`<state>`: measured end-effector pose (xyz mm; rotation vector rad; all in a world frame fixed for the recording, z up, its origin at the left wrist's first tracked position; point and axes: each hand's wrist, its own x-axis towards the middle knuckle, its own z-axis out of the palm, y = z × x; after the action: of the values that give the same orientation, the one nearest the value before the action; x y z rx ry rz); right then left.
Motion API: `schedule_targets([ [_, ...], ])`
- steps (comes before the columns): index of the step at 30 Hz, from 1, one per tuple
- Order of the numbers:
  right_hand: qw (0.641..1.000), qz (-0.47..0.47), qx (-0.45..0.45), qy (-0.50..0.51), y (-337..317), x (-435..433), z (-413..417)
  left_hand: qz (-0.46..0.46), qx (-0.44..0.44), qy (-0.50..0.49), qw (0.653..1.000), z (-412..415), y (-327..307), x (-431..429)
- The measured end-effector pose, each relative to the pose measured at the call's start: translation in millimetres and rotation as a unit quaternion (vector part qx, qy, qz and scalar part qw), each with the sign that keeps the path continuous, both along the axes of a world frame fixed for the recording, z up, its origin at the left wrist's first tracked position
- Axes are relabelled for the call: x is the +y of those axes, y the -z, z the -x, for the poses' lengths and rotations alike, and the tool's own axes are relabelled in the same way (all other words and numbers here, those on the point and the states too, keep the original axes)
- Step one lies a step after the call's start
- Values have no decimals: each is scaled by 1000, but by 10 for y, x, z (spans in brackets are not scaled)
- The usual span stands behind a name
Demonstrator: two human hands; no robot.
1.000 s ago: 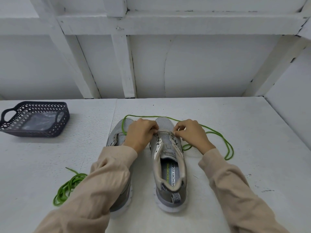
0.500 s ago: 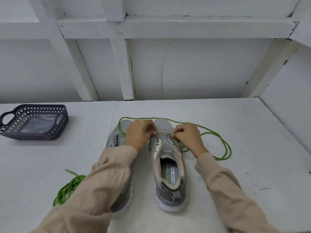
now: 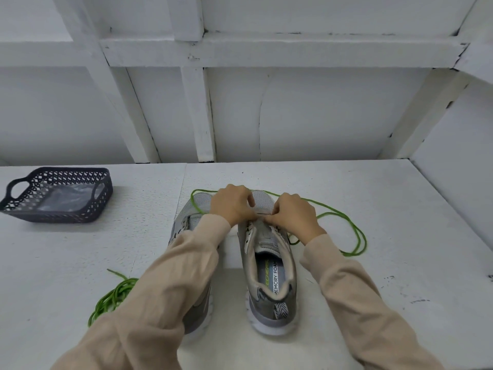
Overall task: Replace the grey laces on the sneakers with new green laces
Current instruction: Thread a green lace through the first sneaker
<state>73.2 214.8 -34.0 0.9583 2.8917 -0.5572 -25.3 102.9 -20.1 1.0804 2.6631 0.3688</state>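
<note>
Left hand (image 3: 232, 206): we are pinching the green lace (image 3: 202, 190) at the sneaker (image 3: 266, 311) front eyelets, to thread it.
Right hand (image 3: 293, 217): pinching the lace too, keeping both sides even.

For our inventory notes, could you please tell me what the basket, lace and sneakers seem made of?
Basket: likely moulded plastic, dark and matte, given its rigid lattice walls and cut-out handles. Lace: probably woven synthetic cord, bright green; it lies in limp loops. Sneakers: grey mesh fabric at the toe, by its fine dotted texture, over a whitish, foam-like sole.
</note>
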Motion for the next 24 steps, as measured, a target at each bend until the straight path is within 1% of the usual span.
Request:
schedule_targets([
  [3, 998, 56, 8, -7, -37, 67, 3, 16, -51, 24, 998, 66, -80, 12],
  [6, 994, 101, 22, -20, -36, 138, -31, 27, -43, 40, 998, 16, -67, 33],
  [7, 995, 94, 23, -24, -30, 134, -44, 28, -28, 44, 998, -17, -43, 47],
  [9, 998, 51, 32, -28, 3, 78, -47, 42, 26, 49, 998, -105, -12, 79],
  [11, 998, -18, 49, -32, 36, -25, -40, 72, 96, 53, 991, -172, 3, 109],
  [13, 994, -86, 53, -43, 51, -123, -23, 101, 140, 60, 983, -196, 7, 148],
  [15, 989, -132, 39, -52, 36, -182, 4, 119, 156, 67, 978, -213, -2, 192],
  [18, 985, -164, -4, -58, -5, -191, 53, 131, 171, 75, 974, -247, 0, 250],
  [21, 984, -167, -20, -58, -34, -197, 87, 131, 174, 70, 973, -254, 16, 241],
  [24, 988, -146, -12, -57, -9, -204, 92, 116, 155, 63, 979, -236, 57, 177],
])
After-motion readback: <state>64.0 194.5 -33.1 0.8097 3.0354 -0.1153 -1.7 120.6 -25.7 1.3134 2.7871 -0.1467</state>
